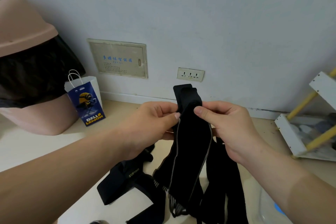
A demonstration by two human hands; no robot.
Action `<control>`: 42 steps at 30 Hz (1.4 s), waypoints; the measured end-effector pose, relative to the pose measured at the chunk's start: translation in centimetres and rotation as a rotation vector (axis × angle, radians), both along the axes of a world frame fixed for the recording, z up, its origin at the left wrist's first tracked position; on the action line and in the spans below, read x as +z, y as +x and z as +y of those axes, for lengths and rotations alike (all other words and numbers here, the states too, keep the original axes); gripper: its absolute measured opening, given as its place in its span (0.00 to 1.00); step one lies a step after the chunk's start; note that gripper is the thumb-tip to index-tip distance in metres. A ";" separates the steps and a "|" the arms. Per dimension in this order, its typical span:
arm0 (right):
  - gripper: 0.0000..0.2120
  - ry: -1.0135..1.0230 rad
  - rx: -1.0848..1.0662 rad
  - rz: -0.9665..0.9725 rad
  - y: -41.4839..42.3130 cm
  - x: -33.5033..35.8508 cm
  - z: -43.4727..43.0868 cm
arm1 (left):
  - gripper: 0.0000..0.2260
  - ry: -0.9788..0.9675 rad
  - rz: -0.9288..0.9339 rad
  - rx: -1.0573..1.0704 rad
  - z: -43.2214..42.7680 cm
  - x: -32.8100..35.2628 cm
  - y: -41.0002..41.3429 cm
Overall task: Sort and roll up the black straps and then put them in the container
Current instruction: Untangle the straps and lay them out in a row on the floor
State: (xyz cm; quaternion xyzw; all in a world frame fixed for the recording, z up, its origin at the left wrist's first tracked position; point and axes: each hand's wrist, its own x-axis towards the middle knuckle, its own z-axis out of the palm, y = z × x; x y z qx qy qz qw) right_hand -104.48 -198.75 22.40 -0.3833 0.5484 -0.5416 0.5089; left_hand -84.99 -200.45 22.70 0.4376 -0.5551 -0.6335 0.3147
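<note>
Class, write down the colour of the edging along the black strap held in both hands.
Grey edging on the black strap; the head view shows it best.

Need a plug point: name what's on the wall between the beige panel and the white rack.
A wall socket, shown in the head view.

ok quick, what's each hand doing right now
left hand: pinching the raised black strap at its left edge.
right hand: pinching the same strap at its right edge.
</note>
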 end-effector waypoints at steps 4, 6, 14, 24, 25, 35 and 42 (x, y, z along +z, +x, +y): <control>0.05 -0.032 -0.058 0.070 0.2 -0.3 -0.2 | 0.12 0.028 -0.007 -0.048 0.0 0.1 -0.1; 0.05 -0.053 -0.060 0.080 0.1 -0.4 -0.3 | 0.13 0.031 -0.003 -0.032 0.0 0.1 -0.2; 0.06 -0.211 -0.115 0.292 0.2 -0.4 -0.4 | 0.14 0.117 0.054 0.115 0.2 0.7 -1.0; 0.03 -0.133 0.040 0.098 -0.2 -0.2 -0.2 | 0.12 0.052 0.046 0.092 -0.4 -0.1 -0.7; 0.03 -0.117 0.040 0.079 -0.2 -0.2 -0.1 | 0.11 0.037 0.040 0.068 -0.2 -0.1 -0.7; 0.02 -0.102 0.009 0.073 -0.2 -0.4 -0.3 | 0.13 -0.104 -0.041 0.088 -0.2 -0.3 -0.9; 0.03 -0.053 -0.051 0.072 -0.1 -1.4 -0.4 | 0.13 -0.204 -0.191 0.003 0.1 -0.4 -1.0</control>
